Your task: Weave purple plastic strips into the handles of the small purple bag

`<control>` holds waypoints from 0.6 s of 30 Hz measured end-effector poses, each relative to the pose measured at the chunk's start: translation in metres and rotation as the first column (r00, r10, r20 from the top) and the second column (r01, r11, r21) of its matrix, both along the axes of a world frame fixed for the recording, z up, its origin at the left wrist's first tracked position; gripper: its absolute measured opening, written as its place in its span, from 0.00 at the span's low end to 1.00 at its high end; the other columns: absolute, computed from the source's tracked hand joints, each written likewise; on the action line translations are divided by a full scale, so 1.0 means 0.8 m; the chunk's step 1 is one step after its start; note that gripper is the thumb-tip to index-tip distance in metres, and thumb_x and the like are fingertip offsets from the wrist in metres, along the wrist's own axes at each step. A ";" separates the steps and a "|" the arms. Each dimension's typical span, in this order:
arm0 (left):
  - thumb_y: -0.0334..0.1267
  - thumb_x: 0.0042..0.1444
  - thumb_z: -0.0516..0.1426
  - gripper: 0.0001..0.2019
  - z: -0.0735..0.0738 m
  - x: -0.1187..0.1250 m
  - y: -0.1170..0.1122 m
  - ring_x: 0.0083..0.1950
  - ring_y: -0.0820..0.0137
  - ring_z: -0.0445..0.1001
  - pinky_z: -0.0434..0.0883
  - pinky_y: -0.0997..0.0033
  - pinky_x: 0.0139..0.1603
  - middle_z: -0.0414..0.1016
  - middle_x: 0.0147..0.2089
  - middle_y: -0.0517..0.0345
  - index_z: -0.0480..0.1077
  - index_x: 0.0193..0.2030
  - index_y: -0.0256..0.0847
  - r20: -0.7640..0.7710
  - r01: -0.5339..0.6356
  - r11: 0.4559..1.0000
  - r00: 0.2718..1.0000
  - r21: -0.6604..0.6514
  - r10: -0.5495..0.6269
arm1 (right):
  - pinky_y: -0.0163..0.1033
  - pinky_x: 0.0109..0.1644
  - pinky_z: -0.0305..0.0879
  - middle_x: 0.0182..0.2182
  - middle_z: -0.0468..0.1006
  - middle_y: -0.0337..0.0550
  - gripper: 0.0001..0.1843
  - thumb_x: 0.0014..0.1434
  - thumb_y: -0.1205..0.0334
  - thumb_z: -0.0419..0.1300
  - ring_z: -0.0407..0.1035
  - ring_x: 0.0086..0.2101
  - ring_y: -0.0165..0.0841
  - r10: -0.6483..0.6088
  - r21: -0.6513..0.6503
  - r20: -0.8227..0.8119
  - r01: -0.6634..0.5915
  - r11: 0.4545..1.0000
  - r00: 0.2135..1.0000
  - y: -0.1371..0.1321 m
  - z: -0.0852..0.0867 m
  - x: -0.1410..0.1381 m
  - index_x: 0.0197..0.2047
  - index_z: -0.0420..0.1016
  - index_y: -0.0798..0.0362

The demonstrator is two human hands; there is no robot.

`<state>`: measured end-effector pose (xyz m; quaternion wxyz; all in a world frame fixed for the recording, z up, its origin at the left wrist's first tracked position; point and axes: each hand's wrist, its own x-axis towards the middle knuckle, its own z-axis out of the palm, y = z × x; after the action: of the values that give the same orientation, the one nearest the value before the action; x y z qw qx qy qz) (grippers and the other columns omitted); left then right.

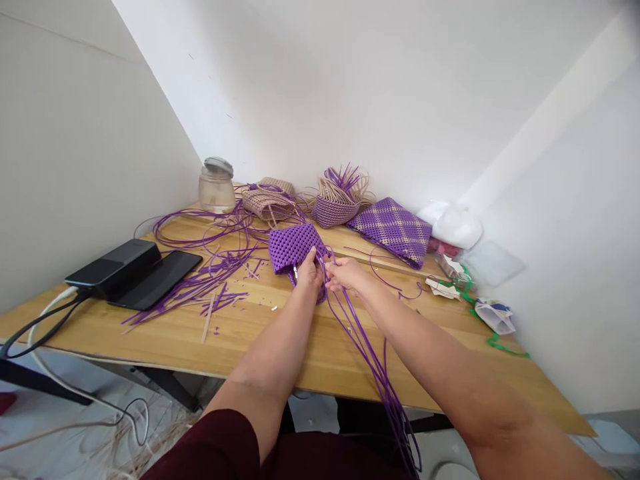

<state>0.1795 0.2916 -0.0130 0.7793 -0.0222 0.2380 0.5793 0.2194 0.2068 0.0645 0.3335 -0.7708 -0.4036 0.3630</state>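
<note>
A small purple woven bag (296,245) lies on the wooden table in front of me. My left hand (310,272) is closed on its near right edge, thumb on top, where strands come together. My right hand (344,273) is pinched at purple strands just right of the left hand. Long purple strands (367,353) run from the hands over the table's front edge and hang down. A small white piece (295,272) shows by the left thumb; what it is I cannot tell. The fingertips partly hide the weave between them.
Behind stand a glass jar (217,190), beige woven pieces (267,199), an unfinished basket (337,207) and a purple-beige checked woven piece (393,230). Cut strands (220,267), a phone (155,280) and a black device (114,263) with cables lie left. Plastic bags (455,223) and green ribbon (505,347) lie right.
</note>
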 end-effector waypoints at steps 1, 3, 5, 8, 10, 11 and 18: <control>0.29 0.59 0.60 0.04 0.001 0.000 -0.001 0.27 0.75 0.74 0.75 0.75 0.31 0.76 0.31 0.56 0.70 0.33 0.35 0.002 -0.020 1.000 1.000 0.004 0.020 | 0.32 0.24 0.68 0.24 0.76 0.41 0.09 0.62 0.60 0.64 0.72 0.20 0.29 -0.011 0.013 0.020 0.011 1.000 1.000 0.000 -0.004 0.001 0.34 0.71 0.56; 0.27 0.58 0.61 0.04 0.002 0.001 -0.004 0.29 0.74 0.76 0.76 0.73 0.34 0.77 0.33 0.56 0.71 0.33 0.35 0.006 -0.054 0.998 0.999 0.019 0.054 | 0.31 0.24 0.68 0.24 0.76 0.40 0.07 0.59 0.61 0.65 0.72 0.21 0.29 -0.029 0.047 0.058 0.026 0.999 0.998 0.003 -0.010 0.003 0.36 0.73 0.55; 0.26 0.58 0.61 0.04 0.004 0.000 -0.006 0.31 0.73 0.77 0.77 0.74 0.36 0.78 0.35 0.55 0.72 0.33 0.35 0.004 -0.076 0.997 0.997 0.034 0.075 | 0.31 0.26 0.66 0.24 0.76 0.38 0.08 0.56 0.62 0.67 0.71 0.22 0.28 -0.047 0.090 0.094 0.038 0.995 0.994 0.009 -0.012 0.005 0.38 0.75 0.54; 0.23 0.57 0.60 0.05 0.005 -0.001 -0.007 0.35 0.74 0.78 0.77 0.75 0.39 0.79 0.38 0.55 0.73 0.35 0.36 0.002 -0.108 0.993 0.994 0.045 0.108 | 0.29 0.28 0.62 0.27 0.76 0.36 0.08 0.54 0.63 0.68 0.68 0.25 0.26 -0.075 0.151 0.139 0.054 0.987 0.987 0.018 -0.006 0.006 0.36 0.75 0.54; 0.23 0.58 0.59 0.06 0.005 -0.003 -0.006 0.35 0.74 0.78 0.77 0.75 0.40 0.78 0.37 0.55 0.73 0.34 0.37 -0.003 -0.114 0.993 0.993 0.044 0.114 | 0.29 0.28 0.59 0.27 0.75 0.37 0.07 0.56 0.62 0.66 0.66 0.25 0.25 -0.068 0.164 0.149 0.043 0.985 0.986 0.016 0.002 0.004 0.32 0.73 0.55; 0.23 0.59 0.59 0.06 0.004 -0.003 -0.006 0.34 0.74 0.78 0.78 0.74 0.39 0.78 0.36 0.55 0.72 0.34 0.36 -0.009 -0.108 0.993 0.994 0.042 0.108 | 0.29 0.28 0.58 0.26 0.74 0.37 0.08 0.58 0.61 0.64 0.64 0.24 0.25 -0.049 0.157 0.144 0.026 0.987 0.988 0.010 0.007 0.003 0.30 0.71 0.55; 0.34 0.60 0.62 0.06 0.009 -0.006 0.001 0.31 0.72 0.76 0.78 0.72 0.33 0.76 0.34 0.55 0.71 0.32 0.37 -0.110 -0.076 0.997 0.991 0.010 0.076 | 0.31 0.22 0.48 0.18 0.59 0.31 0.13 0.68 0.55 0.51 0.52 0.17 0.24 0.187 0.039 -0.114 -0.183 0.982 0.976 -0.135 0.015 0.005 0.33 0.67 0.52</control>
<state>0.1749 0.2925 -0.0058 0.7424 0.0032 0.2780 0.6096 0.2232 0.0988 0.0762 0.3323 -0.7024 -0.4586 0.4312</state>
